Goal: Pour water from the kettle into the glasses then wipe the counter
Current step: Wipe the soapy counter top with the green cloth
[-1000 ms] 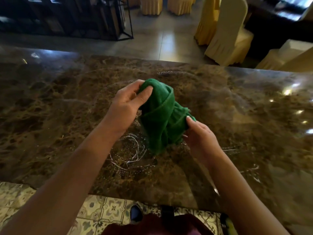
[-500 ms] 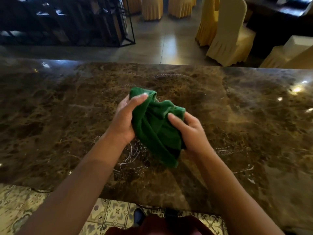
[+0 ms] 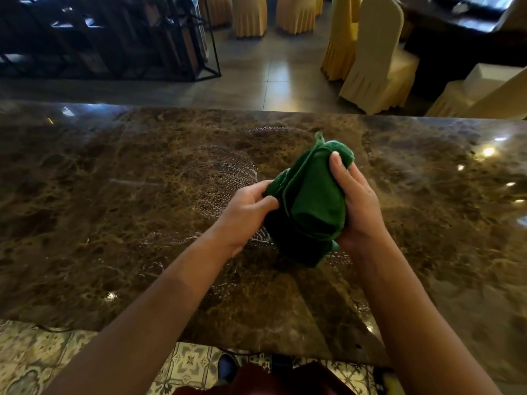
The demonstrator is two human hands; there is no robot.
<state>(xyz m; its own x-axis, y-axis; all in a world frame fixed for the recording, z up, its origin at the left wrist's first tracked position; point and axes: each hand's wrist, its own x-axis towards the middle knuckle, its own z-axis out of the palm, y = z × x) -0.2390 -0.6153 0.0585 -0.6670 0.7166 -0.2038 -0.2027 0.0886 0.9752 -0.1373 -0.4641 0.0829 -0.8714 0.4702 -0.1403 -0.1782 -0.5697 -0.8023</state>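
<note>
Both hands hold a bunched, plush green terry cloth just above the glossy brown marble counter: left hand pinching its edge, right hand wrapped round it w/ thumb on top. Beaded water streaks on the marble below.

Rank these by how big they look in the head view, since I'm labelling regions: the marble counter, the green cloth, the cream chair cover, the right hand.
1. marble counter, by far the largest.
2. cream chair cover, though it stands farther off, so its true size is larger still.
3. green cloth.
4. right hand, only somewhat smaller than the cloth.
</note>
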